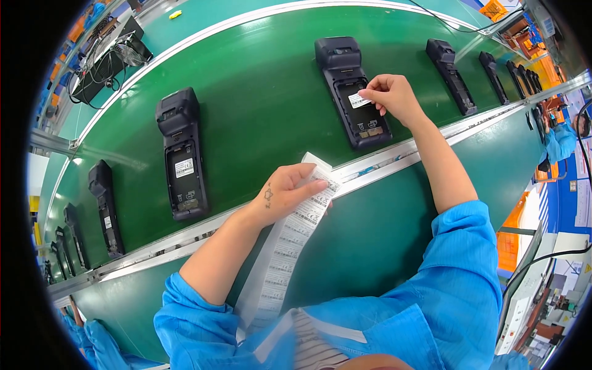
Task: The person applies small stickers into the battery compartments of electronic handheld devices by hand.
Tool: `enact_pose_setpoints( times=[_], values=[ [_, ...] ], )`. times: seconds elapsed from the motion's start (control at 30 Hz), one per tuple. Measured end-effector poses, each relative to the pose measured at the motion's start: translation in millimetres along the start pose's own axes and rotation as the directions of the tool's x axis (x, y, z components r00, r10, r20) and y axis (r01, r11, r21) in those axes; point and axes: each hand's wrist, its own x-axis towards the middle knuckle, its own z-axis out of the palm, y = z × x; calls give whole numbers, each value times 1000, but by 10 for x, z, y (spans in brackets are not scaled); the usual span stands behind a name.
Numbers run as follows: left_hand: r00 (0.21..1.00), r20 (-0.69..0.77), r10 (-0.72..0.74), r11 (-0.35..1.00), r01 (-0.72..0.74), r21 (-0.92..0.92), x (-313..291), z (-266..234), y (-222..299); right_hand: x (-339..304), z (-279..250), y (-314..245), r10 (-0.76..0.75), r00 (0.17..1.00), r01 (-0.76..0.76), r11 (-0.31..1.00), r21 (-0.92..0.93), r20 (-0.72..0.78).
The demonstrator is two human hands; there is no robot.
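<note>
In my left hand (280, 194) is a long strip of printed white labels (285, 256), pinched near its upper end and hanging down toward my lap. My right hand (394, 98) pinches a small white label (356, 100) by its right edge. That label lies over the open battery bay of a dark handheld terminal (364, 126); whether it is stuck down I cannot tell. To the left, another terminal (179, 151) lies face down with its bay open and a white label (184, 168) inside.
Several more terminals lie in a row along the green conveyor belt (259, 92), such as one (453, 77) to the right and one (106, 206) to the left. A metal rail (394, 155) edges the belt. Black equipment with cables (111, 65) stands far left. Other people in blue (560, 143) are at both sides.
</note>
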Motion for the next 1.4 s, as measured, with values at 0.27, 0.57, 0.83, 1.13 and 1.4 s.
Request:
enact_pose_setpoints(
  times=[0.27,0.57,0.83,1.13,1.4],
  values=[
    [999,28,28,996,-26,-84,71,53,26,-39,76,-114,-50,999,51,956,-289,11],
    [988,98,119,992,-114,-50,141,81,-38,-292,131,-264,-191,975,212,952,-223,112],
    [959,102,265,952,-277,132,208,110,-35,-548,291,-394,-175,870,63,967,248,461],
    [991,-23,130,983,-126,130,243,202,66,-509,221,-350,-80,882,-67,954,291,465],
    [877,-2,481,828,-454,331,406,218,-110,-530,148,-296,-130,866,-62,930,362,483]
  ],
)
